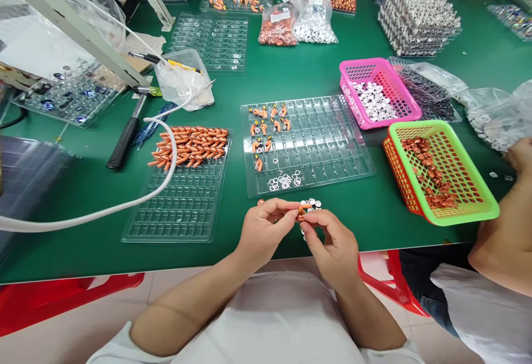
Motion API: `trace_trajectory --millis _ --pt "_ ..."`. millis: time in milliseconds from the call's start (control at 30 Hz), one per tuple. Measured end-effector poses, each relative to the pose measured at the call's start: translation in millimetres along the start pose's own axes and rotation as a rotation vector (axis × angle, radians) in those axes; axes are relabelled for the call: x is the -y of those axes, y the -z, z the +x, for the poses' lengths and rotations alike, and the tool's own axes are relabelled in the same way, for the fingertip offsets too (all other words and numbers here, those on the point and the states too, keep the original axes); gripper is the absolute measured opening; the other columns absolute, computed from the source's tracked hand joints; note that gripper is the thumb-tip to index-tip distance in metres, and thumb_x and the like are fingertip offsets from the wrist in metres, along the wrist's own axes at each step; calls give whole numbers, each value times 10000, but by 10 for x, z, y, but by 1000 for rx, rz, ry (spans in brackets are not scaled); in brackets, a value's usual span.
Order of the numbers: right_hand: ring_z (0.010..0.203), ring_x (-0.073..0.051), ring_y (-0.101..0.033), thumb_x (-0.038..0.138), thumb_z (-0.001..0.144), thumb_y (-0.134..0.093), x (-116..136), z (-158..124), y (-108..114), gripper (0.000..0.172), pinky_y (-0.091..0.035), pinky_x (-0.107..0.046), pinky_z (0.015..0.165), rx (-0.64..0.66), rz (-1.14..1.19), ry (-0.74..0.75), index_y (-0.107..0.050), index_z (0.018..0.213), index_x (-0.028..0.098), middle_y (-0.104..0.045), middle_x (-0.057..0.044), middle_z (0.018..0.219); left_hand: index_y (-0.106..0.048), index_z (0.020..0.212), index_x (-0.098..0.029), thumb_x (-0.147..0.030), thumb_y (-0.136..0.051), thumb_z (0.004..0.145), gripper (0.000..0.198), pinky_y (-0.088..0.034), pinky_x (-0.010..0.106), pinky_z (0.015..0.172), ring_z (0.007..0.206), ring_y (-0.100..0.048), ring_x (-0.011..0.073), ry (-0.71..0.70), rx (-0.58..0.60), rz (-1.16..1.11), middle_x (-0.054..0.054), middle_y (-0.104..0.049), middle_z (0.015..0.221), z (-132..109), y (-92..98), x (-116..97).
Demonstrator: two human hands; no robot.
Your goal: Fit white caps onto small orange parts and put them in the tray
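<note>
Between my two hands, just over the table's front edge, is a small orange plastic part (300, 215). The thumb and forefinger of my left hand (266, 228) pinch it from one side. My right hand (333, 245) grips it from the other side, so much of it is covered by fingers. Small white round pieces (313, 204) lie on the table just beyond my fingertips. Farther forward, a clear compartment tray (320, 148) carries several orange assembled pieces (268, 126) at its left and loose white rings (285, 180) along its near edge.
On the left, orange parts (195, 145) are piled on another clear tray (174, 209), crossed by a white hose (137, 204). A hammer (124, 139) lies beside it. To the right stand a pink basket (411, 114) and a green basket (477, 186). A co-worker's arm (509, 214) rests at far right.
</note>
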State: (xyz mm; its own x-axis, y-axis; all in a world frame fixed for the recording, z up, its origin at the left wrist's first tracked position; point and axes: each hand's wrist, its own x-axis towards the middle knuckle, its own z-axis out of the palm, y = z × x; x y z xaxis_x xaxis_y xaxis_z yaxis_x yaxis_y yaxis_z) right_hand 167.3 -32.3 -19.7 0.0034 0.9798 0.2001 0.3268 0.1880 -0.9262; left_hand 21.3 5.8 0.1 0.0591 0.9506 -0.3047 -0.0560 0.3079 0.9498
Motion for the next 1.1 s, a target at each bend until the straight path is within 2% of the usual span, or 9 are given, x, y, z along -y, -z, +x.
trace_trajectory --millis 167,300,500,667,833,1100 --pt "881 -175 -701 201 913 -626 -65 -50 -2 120 -601 -289 734 -25 237 -201 -674 1007 258 -708 -37 1009 -764 846 -154 -203 -702 789 97 -605 249 702 749 -748 176 -13 18 -20 52 -791 815 -23 7 80" --pt "782 -154 -703 238 908 -646 -78 -61 -28 90 -615 -287 711 -72 315 -255 -683 990 234 -722 -33 978 -768 868 -152 -199 -688 804 113 -601 263 720 750 -746 178 -49 1 28 61 -795 851 -43 1 132" --pt "766 -160 -704 256 902 -656 -56 -54 -62 75 -607 -276 665 -111 328 -277 -689 966 234 -726 -30 930 -770 876 -161 -174 -678 802 119 -610 266 719 734 -744 176 -140 -27 88 57 -797 856 -58 -21 134" --pt "722 -151 -693 253 901 -655 -49 -33 -74 55 -583 -257 610 -125 326 -277 -679 944 229 -717 -29 878 -776 913 -174 -134 -643 829 162 -597 241 679 697 -728 150 -284 -24 181 46 -795 848 -86 -13 130" --pt "728 -157 -694 266 904 -651 -68 -41 -76 64 -583 -264 621 -133 311 -268 -671 950 228 -716 -28 882 -782 959 -177 -129 -635 847 192 -588 252 679 696 -715 156 -397 -14 250 51 -787 819 -126 3 119" --pt "708 -147 -676 252 910 -643 -67 -61 -70 89 -585 -281 656 -144 208 -201 -699 979 259 -708 -19 905 -794 963 -200 -117 -671 843 191 -578 246 695 732 -721 161 -372 -2 213 50 -793 858 -129 16 111"
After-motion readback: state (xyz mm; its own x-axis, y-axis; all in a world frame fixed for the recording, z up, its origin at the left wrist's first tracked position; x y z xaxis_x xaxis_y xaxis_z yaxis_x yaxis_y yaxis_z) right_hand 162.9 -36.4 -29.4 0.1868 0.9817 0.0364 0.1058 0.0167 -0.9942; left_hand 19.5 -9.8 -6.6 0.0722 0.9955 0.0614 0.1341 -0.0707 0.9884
